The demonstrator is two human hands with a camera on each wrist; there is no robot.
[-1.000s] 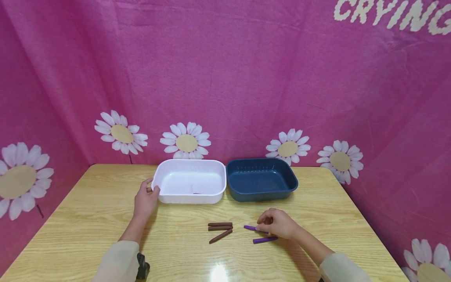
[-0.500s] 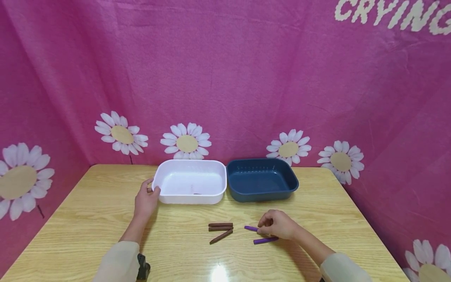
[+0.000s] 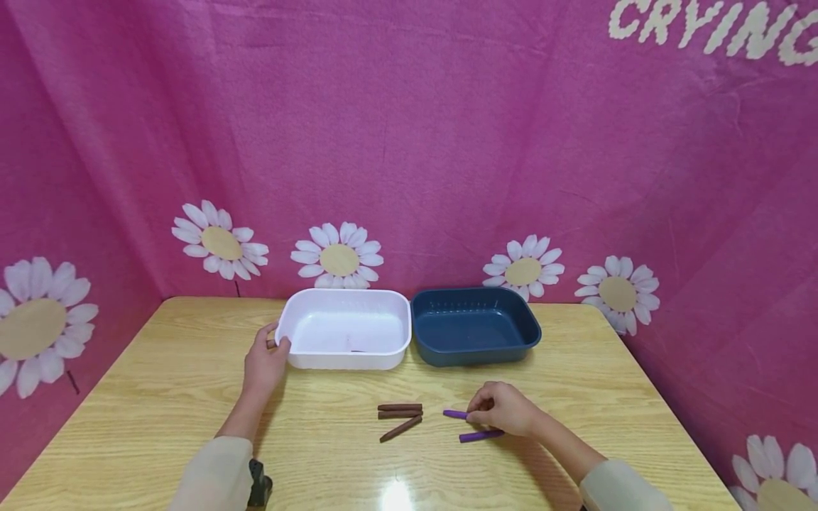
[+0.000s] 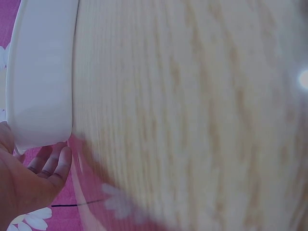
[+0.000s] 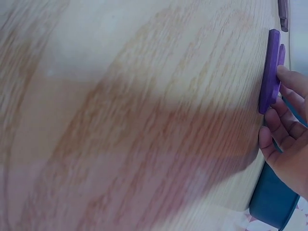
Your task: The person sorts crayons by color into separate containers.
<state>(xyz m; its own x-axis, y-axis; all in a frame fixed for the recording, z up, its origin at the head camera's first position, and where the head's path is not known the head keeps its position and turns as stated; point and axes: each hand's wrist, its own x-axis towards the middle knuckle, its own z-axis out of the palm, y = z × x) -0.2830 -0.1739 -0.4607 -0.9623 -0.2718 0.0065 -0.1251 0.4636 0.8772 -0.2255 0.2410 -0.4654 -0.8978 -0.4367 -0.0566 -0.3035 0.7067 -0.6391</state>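
The head view looks forward and down from above the near side, across the tabletop [image 3: 326, 454] to the far pink cloth [image 3: 409, 142]. Both wrist views sit close, turned sideways: the left shares the white tray [image 3: 345, 360] with the head view, the right the purple sticks [image 3: 479, 436].

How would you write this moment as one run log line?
left hand: grips white tray | right hand: pinches farther purple stick | nearer purple stick, three brown sticks: on table

Left tub [image 3: 345, 360] and right tub [image 3: 476, 355] sit side by side on the table [image 3: 319, 454] — before them, three sticks [image 3: 400, 414] lie left of a farther stick [image 3: 455, 414] and nearer stick [image 3: 481, 436].
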